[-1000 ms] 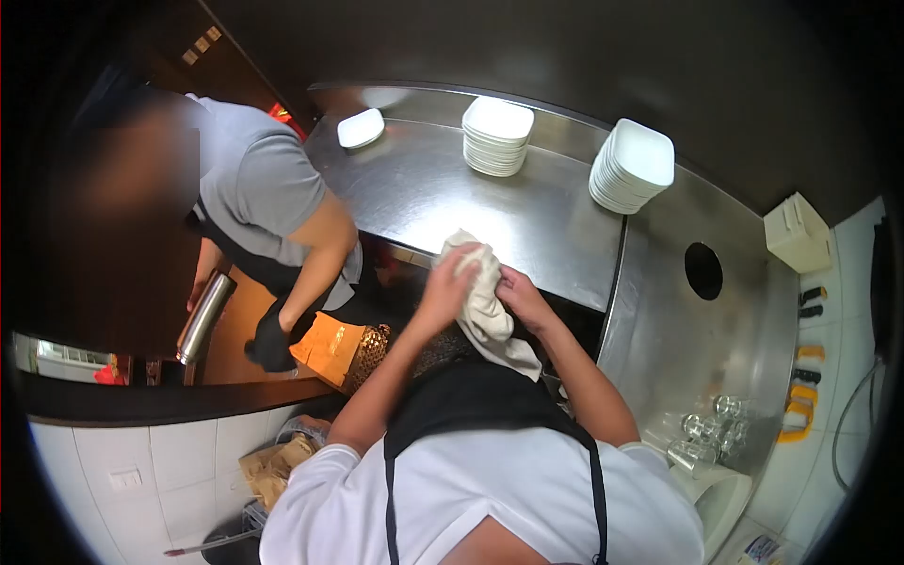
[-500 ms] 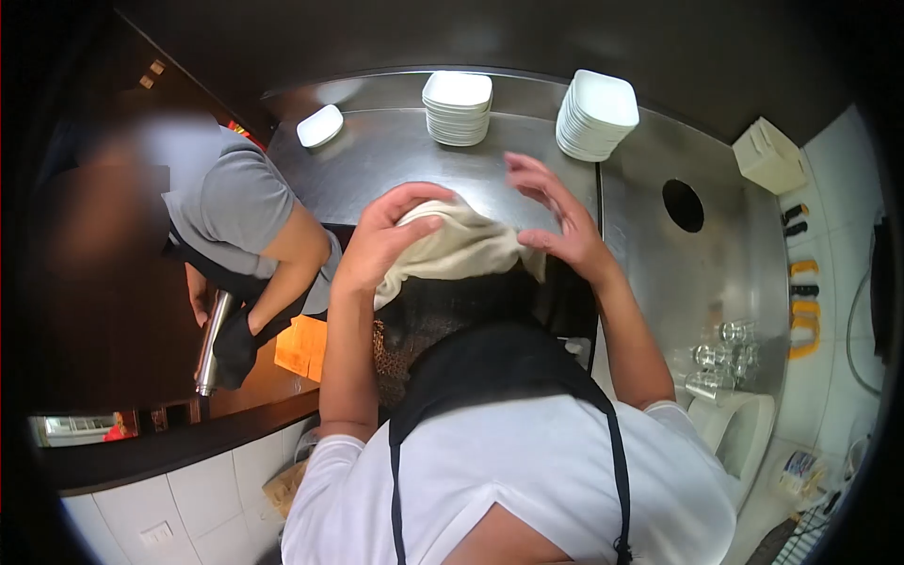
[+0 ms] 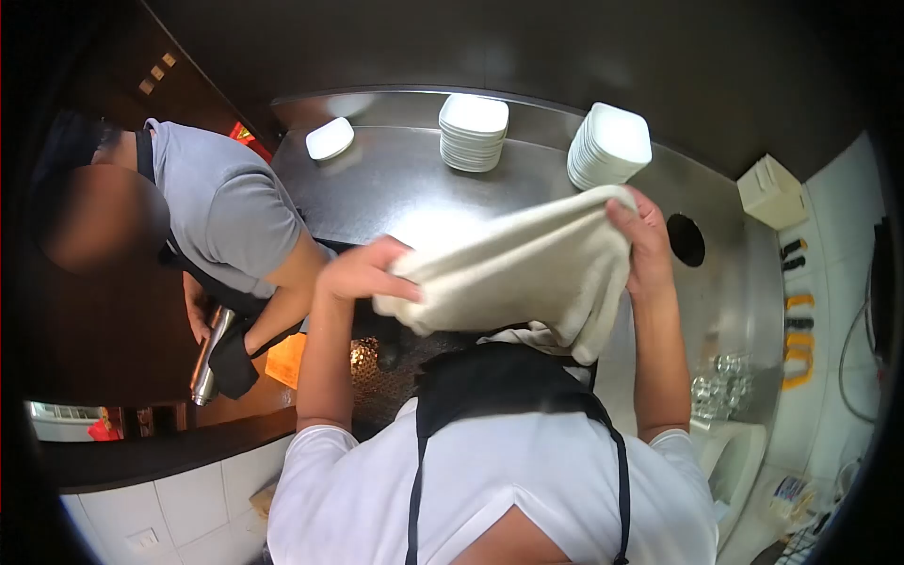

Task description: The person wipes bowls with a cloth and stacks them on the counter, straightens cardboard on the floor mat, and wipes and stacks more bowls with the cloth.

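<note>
An off-white cloth (image 3: 513,268) is stretched between my two hands above the near edge of the steel counter (image 3: 377,193). My left hand (image 3: 372,271) pinches its left end, thumb on top. At the upper right corner my right hand (image 3: 645,235) is closed on the fabric, higher than the left. The cloth's lower right part hangs in folds down towards my black apron (image 3: 508,381). Part of the counter behind the cloth is hidden.
Along the counter's back stand a small plate pile (image 3: 330,139) and two tall stacks of white dishes (image 3: 474,132) (image 3: 610,146). To the right are a round hole (image 3: 686,240), a white box (image 3: 770,191) and glasses (image 3: 720,388). A co-worker (image 3: 226,207) at left holds a metal cylinder (image 3: 212,358).
The bunched cloth is now spread out wide. My right hand, open before, has moved right and gripped a corner. My left hand has shifted slightly left and down.
</note>
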Demonstrator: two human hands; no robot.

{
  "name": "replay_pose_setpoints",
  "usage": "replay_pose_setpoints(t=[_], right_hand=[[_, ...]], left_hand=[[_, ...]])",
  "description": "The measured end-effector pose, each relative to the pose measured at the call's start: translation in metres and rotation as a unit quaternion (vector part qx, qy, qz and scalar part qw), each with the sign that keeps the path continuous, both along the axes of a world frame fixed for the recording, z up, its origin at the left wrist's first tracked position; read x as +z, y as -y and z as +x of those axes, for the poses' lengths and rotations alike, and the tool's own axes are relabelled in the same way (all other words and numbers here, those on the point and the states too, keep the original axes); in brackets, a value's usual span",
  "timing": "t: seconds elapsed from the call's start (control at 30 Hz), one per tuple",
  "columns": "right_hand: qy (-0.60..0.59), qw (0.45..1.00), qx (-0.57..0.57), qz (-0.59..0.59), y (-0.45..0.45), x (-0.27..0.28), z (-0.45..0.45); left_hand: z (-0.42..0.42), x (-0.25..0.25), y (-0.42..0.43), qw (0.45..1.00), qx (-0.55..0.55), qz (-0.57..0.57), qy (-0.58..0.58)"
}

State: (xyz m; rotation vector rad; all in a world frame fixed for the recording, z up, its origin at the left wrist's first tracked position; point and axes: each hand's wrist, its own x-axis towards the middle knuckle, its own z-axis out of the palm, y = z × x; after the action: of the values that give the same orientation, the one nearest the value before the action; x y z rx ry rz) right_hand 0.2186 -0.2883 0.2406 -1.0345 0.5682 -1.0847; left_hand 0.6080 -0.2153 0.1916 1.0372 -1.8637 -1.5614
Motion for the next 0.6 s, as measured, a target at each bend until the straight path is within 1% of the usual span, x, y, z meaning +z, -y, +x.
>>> replay_pose_setpoints(t=[0.03, 0.07, 0.1, 0.13, 0.17, 0.2, 0.23, 0.27, 0.3, 0.33, 0.37, 0.43, 0.5, 0.6], right_hand=[[0.057, 0.998, -0.001, 0.023, 0.009, 0.009, 0.007], [0.066, 0.997, 0.001, 0.031, 0.022, 0.008, 0.014], [0.077, 0.996, 0.001, 0.041, 0.035, 0.005, 0.022], [0.089, 0.995, 0.002, 0.05, 0.046, 0.0, 0.029], [0.059, 0.997, 0.011, 0.05, 0.054, -0.009, 0.037], [0.03, 0.998, 0.018, 0.045, 0.064, -0.023, 0.046], [0.001, 0.999, 0.025, 0.042, 0.076, -0.038, 0.051], [-0.083, 0.995, 0.05, -0.005, 0.091, -0.052, 0.049], [-0.166, 0.982, 0.074, -0.049, 0.105, -0.067, 0.045], [-0.25, 0.959, 0.099, -0.091, 0.118, -0.083, 0.042], [-0.286, 0.947, 0.078, -0.124, 0.134, -0.1, 0.043], [-0.352, 0.916, 0.039, -0.187, 0.172, -0.132, 0.054], [-0.411, 0.84, -0.092, -0.341, 0.206, -0.153, 0.077], [-0.386, 0.733, -0.233, -0.509, 0.252, -0.169, 0.119]], left_hand=[[0.019, -0.014, 0.005, 0.96, 0.003, 0.053, -0.275], [0.021, -0.024, 0.013, 0.881, -0.018, 0.057, -0.47], [0.005, -0.024, 0.02, 0.842, 0.01, 0.023, -0.539], [-0.016, -0.022, 0.026, 0.837, 0.07, -0.032, -0.542], [-0.047, -0.018, 0.033, 0.875, 0.173, -0.114, -0.438], [-0.079, -0.012, 0.041, 0.907, 0.287, -0.208, -0.23], [-0.108, -0.005, 0.048, 0.888, 0.344, -0.304, 0.04], [-0.13, 0.002, 0.055, 0.836, 0.344, -0.362, 0.228], [-0.146, 0.009, 0.063, 0.787, 0.329, -0.389, 0.348], [-0.153, 0.013, 0.072, 0.754, 0.312, -0.399, 0.419], [-0.157, 0.019, 0.076, 0.736, 0.304, -0.398, 0.455], [-0.162, 0.021, 0.082, 0.716, 0.299, -0.395, 0.492], [-0.166, 0.026, 0.091, 0.7, 0.312, -0.408, 0.496], [-0.166, 0.03, 0.095, 0.652, 0.366, -0.431, 0.505]])
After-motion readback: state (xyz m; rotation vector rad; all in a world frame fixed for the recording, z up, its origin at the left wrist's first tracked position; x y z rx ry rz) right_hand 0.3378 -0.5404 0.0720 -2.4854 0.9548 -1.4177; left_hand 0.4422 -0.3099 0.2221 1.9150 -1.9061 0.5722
